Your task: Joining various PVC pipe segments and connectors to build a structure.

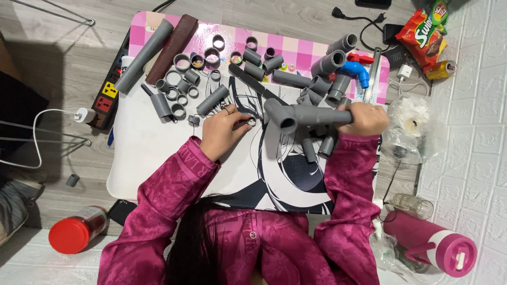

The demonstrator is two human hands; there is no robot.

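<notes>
Currently, right hand is clamped around a grey pipe assembly — a straight pipe ending in a tee fitting, held level above the low table with the open tee end pointing toward the left hand. Left hand rests on the tabletop, fingertips pinched together on a small grey ring, just beside the tee. Loose grey pipe pieces and couplings lie scattered across the far half of the table; a long grey pipe lies along the far-left edge — a blue elbow fitting sits far right. Red-capped jar stands on the floor, left.
</notes>
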